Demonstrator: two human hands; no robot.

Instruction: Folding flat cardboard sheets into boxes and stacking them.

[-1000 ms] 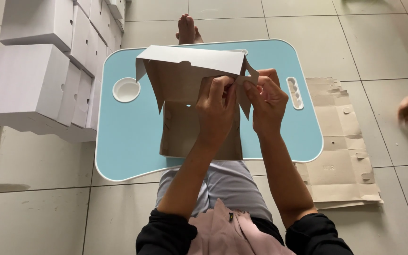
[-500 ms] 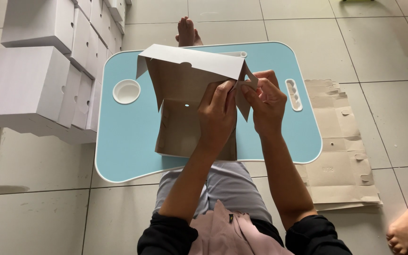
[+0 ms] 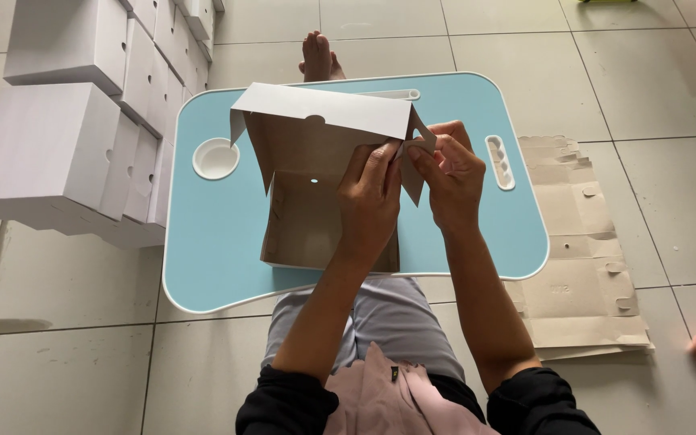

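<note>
Cardboard box (image 3: 315, 193) — both hands still pinching flap | bystander's foot gone

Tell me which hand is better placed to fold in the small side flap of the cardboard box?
The right hand: its fingertips already pinch the side flap of the cardboard box, while the left hand steadies the wall beside it.

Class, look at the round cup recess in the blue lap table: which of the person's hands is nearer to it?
Left. The left hand grips the cardboard box, on the side toward the cup recess. The right hand pinches a box flap farther away, beyond the left hand.
</note>
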